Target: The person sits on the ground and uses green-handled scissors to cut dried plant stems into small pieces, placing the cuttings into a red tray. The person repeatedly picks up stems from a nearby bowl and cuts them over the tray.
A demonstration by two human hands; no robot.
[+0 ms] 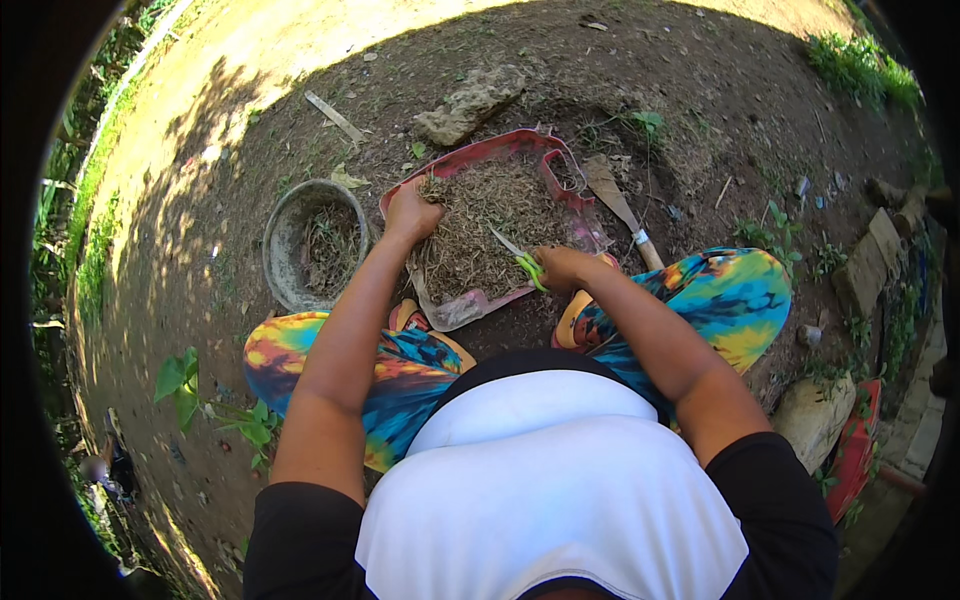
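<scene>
Before me on the soil sits a worn red and clear plastic tray [459, 158], filled with chopped dry grass [499, 199]. My left hand [412, 214] is closed in a fist at the tray's left side, with a small tuft of grass [432, 190] sticking out of it. In my right hand [561, 268] is a pair of scissors [529, 268] with bright green handles. The blades point up and left over the grass; whether they are spread is hard to tell. My fingers hide part of the handles.
Left of the tray stands a grey bucket [274, 251] holding cut grass. A wooden-handled machete [616, 196] lies at its right. Beyond are a rough rock [471, 106] and a flat strip [334, 117]. A large stone [814, 416] and a red object [857, 450] lie far right.
</scene>
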